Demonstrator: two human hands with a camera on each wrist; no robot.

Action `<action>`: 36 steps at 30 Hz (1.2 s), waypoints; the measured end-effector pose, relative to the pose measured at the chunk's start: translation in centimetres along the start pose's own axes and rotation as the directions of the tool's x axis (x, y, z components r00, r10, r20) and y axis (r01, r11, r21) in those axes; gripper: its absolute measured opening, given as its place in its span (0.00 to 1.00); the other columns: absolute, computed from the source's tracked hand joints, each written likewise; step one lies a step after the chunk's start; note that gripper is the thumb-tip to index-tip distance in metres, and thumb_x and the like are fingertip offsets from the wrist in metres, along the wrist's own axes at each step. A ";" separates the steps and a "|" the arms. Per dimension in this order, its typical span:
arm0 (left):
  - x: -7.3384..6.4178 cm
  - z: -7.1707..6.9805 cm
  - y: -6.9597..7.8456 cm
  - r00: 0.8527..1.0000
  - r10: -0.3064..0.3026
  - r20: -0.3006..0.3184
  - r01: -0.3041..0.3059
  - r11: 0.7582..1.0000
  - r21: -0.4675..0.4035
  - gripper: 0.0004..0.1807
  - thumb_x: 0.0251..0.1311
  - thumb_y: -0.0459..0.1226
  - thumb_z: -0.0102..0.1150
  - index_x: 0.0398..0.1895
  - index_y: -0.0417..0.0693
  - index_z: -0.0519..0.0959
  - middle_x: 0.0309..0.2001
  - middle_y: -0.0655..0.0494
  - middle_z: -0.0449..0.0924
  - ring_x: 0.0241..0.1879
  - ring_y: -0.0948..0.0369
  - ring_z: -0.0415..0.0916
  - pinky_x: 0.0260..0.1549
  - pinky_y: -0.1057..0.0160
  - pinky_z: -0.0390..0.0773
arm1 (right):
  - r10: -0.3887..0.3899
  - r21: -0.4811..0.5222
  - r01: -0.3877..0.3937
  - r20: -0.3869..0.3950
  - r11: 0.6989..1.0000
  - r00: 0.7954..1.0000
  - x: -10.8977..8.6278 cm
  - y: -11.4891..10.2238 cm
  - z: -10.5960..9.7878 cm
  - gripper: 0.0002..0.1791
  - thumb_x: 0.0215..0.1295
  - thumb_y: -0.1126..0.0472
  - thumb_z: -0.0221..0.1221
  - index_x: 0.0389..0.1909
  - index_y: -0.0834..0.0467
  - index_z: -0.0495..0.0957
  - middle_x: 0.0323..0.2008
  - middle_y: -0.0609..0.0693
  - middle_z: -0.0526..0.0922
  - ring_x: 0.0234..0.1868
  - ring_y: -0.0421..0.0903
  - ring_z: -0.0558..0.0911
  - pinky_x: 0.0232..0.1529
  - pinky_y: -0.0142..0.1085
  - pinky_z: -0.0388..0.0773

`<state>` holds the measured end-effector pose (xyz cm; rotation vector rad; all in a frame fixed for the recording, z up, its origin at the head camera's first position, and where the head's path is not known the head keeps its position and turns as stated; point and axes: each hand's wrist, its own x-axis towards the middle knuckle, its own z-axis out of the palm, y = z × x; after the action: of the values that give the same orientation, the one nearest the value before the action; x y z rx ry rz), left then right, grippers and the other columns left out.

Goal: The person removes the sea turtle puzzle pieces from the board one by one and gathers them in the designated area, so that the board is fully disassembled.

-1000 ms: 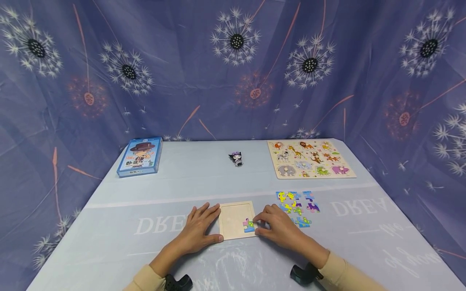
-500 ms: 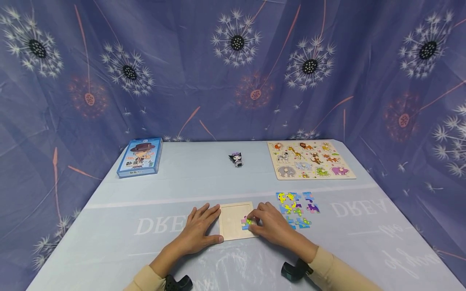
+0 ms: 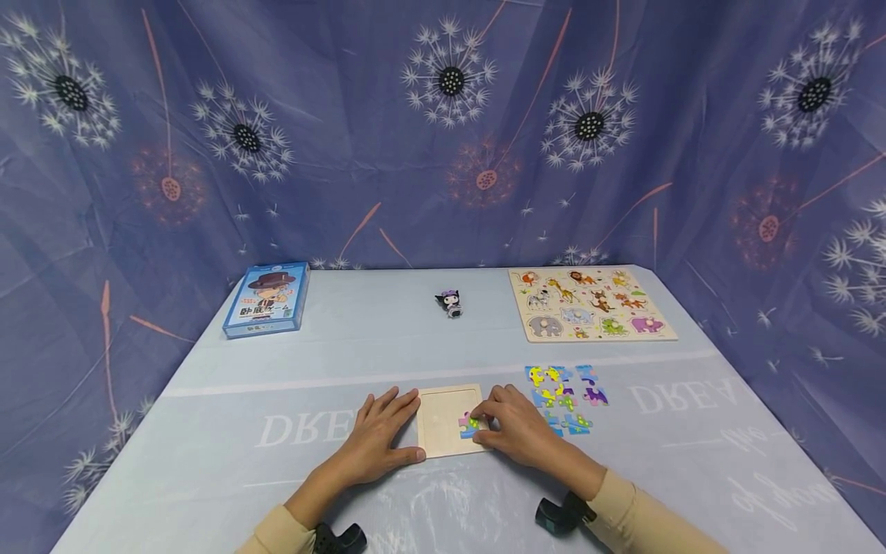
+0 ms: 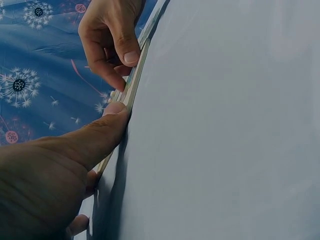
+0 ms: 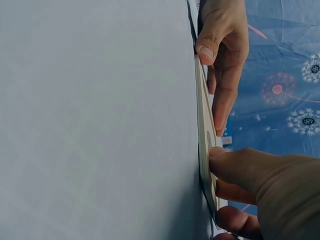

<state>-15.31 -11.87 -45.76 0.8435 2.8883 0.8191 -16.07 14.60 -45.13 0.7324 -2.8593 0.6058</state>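
Note:
A square wooden puzzle tray (image 3: pixel 439 419) lies at the front middle of the table. In its right part sits a pink, green and blue jigsaw piece (image 3: pixel 467 429), partly hidden by fingers. My right hand (image 3: pixel 517 429) pinches this piece between thumb and curled fingers. My left hand (image 3: pixel 379 432) rests along the tray's left side, fingers extended and thumb at the near corner. In the left wrist view the left thumb (image 4: pixel 95 135) touches the tray's edge. Loose jigsaw pieces (image 3: pixel 577 424) lie beyond the right hand.
A blue game box (image 3: pixel 266 300) lies at the back left. A small black-and-white figurine (image 3: pixel 450 303) stands at the back middle. An animal peg puzzle board (image 3: pixel 588 302) lies at the back right. A patterned blue curtain (image 3: pixel 388 154) hangs behind the table.
My right hand has moved left from the tray's right edge and over the jigsaw piece. The piece has shifted slightly left. My left hand has stayed in place.

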 end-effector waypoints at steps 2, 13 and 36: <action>0.0 0.0 0.0 1.000 0.000 -0.001 0.000 1.000 -0.002 0.44 0.51 0.54 0.64 0.68 0.42 0.64 0.71 0.48 0.61 0.72 0.42 0.49 0.65 0.33 0.42 | -0.008 -0.005 0.008 0.000 1.000 1.000 0.0 0.1 0.0 0.14 0.45 0.51 0.71 0.35 0.47 0.84 0.26 0.39 0.70 0.31 0.35 0.62 0.31 0.27 0.61; -0.1 0.2 -0.1 1.000 0.001 0.005 -0.001 1.000 -0.020 0.44 0.51 0.54 0.64 0.68 0.43 0.63 0.71 0.50 0.59 0.72 0.42 0.48 0.65 0.33 0.41 | 0.031 0.047 -0.029 -0.031 0.998 0.999 -1.4 1.6 -2.2 0.14 0.48 0.52 0.70 0.39 0.45 0.83 0.30 0.39 0.73 0.34 0.34 0.66 0.33 0.27 0.65; -0.1 0.0 0.1 1.000 0.007 -0.023 -0.007 1.000 -0.020 0.43 0.50 0.52 0.65 0.68 0.41 0.64 0.70 0.48 0.61 0.71 0.41 0.50 0.65 0.33 0.41 | 0.200 -0.022 -0.202 -0.059 0.979 0.978 -9.7 13.2 -8.8 0.15 0.49 0.56 0.70 0.41 0.46 0.83 0.32 0.38 0.74 0.34 0.35 0.69 0.32 0.31 0.68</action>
<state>-15.14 -11.82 -45.73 0.8484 2.8934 0.8631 -13.74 33.03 -43.80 0.4166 -2.9035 0.5993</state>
